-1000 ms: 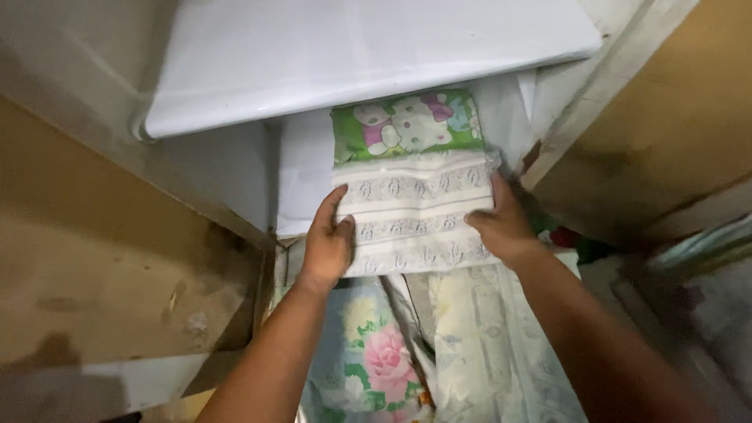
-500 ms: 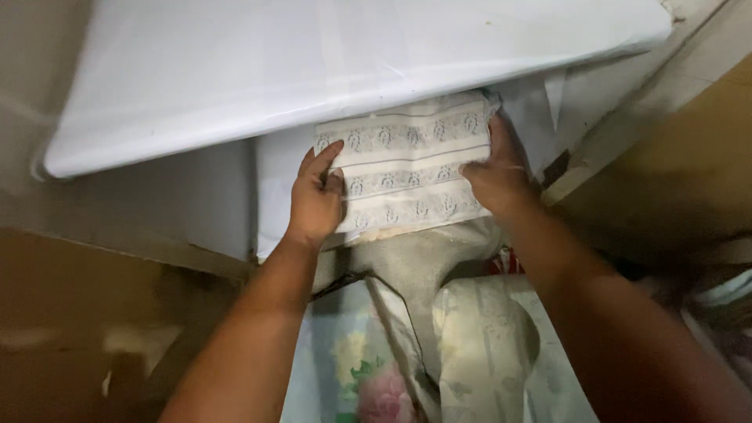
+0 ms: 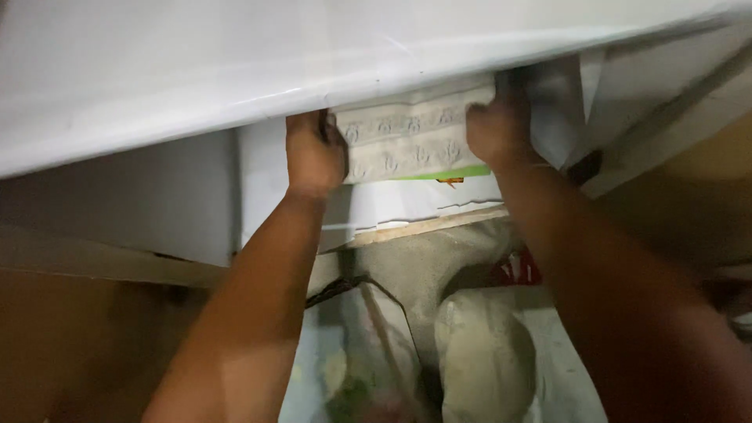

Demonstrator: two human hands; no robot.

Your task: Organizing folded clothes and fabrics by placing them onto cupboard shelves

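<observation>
Head view: folded cloth (image 3: 407,141) lies crosswise between hands.

white shelf board (image 3: 235,70), floral bundles (image 3: 368,368)

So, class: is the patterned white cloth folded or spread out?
Folded: the patterned cloth sits as a compact rectangle between left hand and right hand, on a green layer.

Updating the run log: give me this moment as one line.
left hand: on folded patterned cloth | right hand: on cloth | cloth: under white shelf, atop green cloth
</observation>
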